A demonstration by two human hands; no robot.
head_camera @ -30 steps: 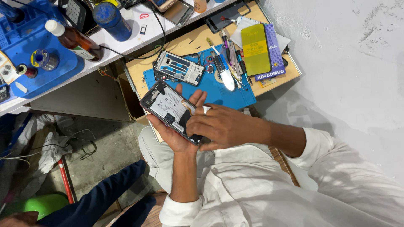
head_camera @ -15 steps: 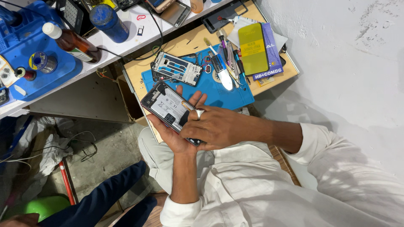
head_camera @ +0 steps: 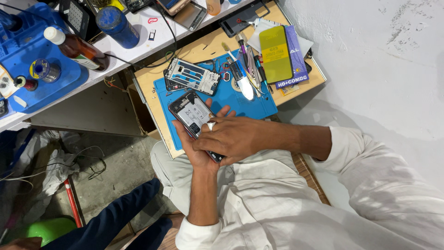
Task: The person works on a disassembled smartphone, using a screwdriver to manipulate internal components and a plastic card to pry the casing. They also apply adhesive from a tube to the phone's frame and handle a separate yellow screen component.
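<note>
The left hand [head_camera: 196,150] is cradling an opened phone [head_camera: 193,115] from beneath, fingers curled around its lower edge, just above the person's lap. The right hand [head_camera: 231,136] is lying across the phone's lower half, fingers together and pressing down on it, one fingertip wearing a white cap. Beyond the phone, a blue mat [head_camera: 259,104] is covering a wooden board [head_camera: 152,88]. On the mat, a phone frame [head_camera: 192,76] and several tools [head_camera: 245,74] are lying. Farther off, a yellow packet [head_camera: 276,54] is resting, with a brown bottle [head_camera: 76,46] on the white shelf [head_camera: 138,53].
</note>
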